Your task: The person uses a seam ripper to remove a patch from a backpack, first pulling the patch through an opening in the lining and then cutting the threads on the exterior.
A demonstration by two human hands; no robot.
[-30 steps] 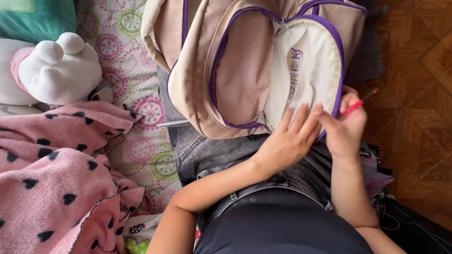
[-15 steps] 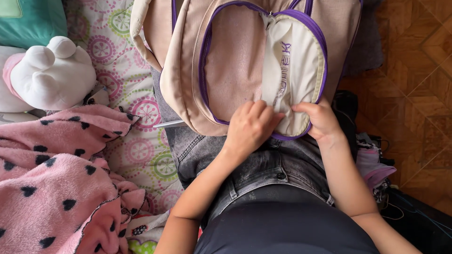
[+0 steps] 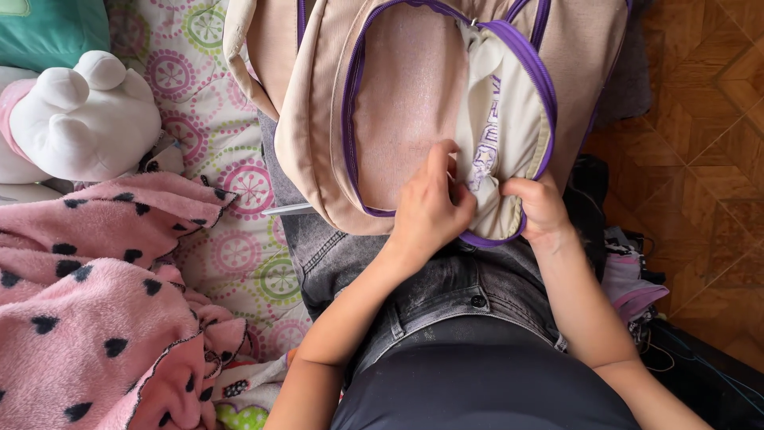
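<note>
View: looking down at a seated person's lap beside a bed.
Backpack (image 3: 398, 119): beige with purple zips, lying on the lap, front pocket (image 3: 501, 135) unzipped.
Left hand (image 3: 430, 209): fingers curled, pinching the pocket's lower lip.
Right hand (image 3: 539, 209): closed on the pocket's lower corner.
Handling: soft, floppy fabric, probably light; likely best held at the zip edge, where both hands are.
Bed: floral sheet (image 3: 239, 239), pink blanket (image 3: 87, 318), white plush toy (image 3: 79, 119).
Floor (image 3: 700, 159): wood parquet, right.
</note>
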